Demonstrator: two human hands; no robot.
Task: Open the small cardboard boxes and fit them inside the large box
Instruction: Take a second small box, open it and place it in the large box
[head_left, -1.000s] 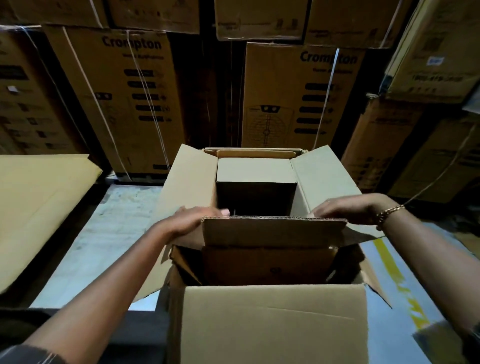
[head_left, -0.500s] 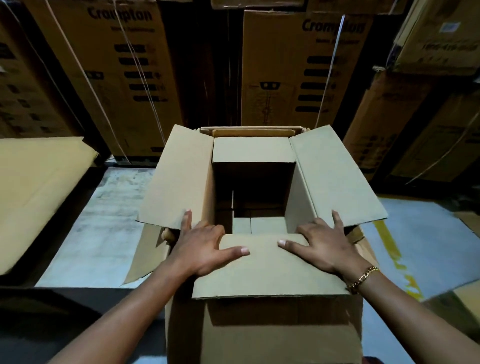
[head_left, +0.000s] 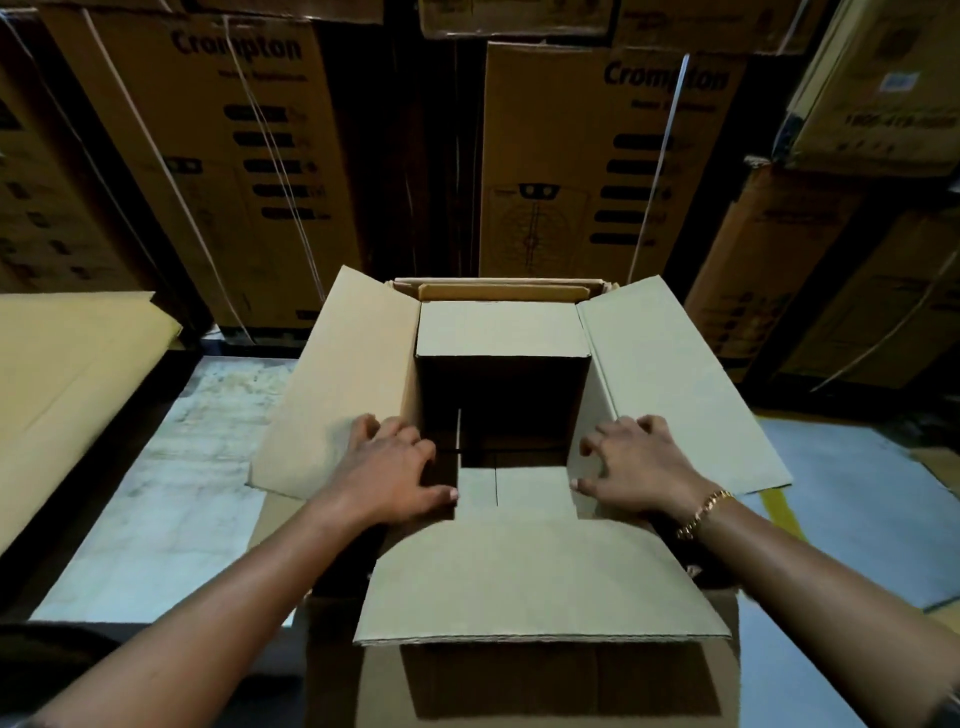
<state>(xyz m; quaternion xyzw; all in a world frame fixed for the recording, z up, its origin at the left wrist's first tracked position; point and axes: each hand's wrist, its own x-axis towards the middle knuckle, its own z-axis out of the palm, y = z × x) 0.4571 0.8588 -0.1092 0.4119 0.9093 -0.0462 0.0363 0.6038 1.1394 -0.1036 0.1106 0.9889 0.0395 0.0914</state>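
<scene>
Behind everything, stacked printed cartons (head_left: 218, 171) fill the wall in front of you, strapped with thin bands, and a flat sheet of cardboard (head_left: 67, 384) lies off to your left over the pale floor (head_left: 171, 499). Directly below you stands the large box (head_left: 519, 691), its front wall in shadow at the bottom of the view. Nested in its mouth is the small cardboard box (head_left: 501, 332), open at the top, its dark interior visible down to the folded bottom panels. Its left flap (head_left: 332, 384) and right flap (head_left: 670, 379) splay outward to either side, the far flap stands folded at the back, and the near flap (head_left: 535, 577) lies turned down toward you over the large box's front edge. Your left hand (head_left: 389, 467) rests flat on the inner end of the left flap, fingers spread, thumb reaching to the rim of the opening. Your right hand (head_left: 636, 465) mirrors it on the right flap, fingers spread and slightly curled, thumb at the rim; neither hand pinches anything. A gold chain bracelet (head_left: 704, 514) sits on your right wrist.
</scene>
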